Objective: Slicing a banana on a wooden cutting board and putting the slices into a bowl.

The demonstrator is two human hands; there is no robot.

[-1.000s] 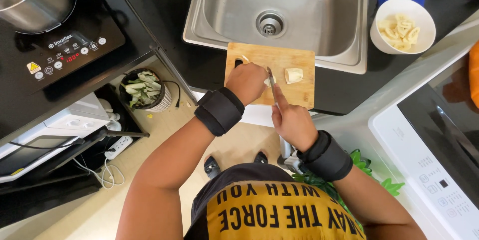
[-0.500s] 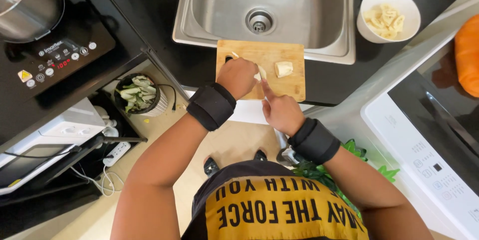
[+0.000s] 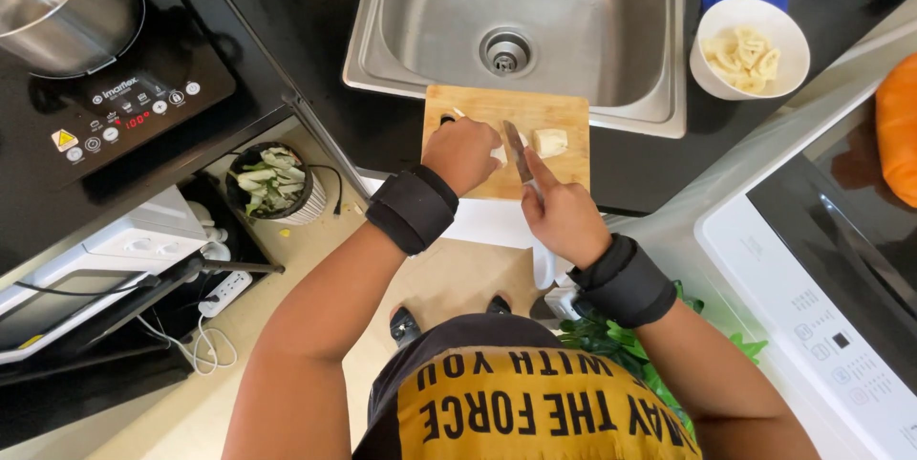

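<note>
Cutting board (image 3: 478, 106) before sink (image 3: 535, 1); bowl (image 3: 795, 73) right.

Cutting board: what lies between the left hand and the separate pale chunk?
In the head view, the knife blade, held by the right hand, stands between the left hand and the pale chunk on the cutting board.

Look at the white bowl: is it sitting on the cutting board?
No: the bowl stands on the dark counter right of the sink, apart from the board.
</note>
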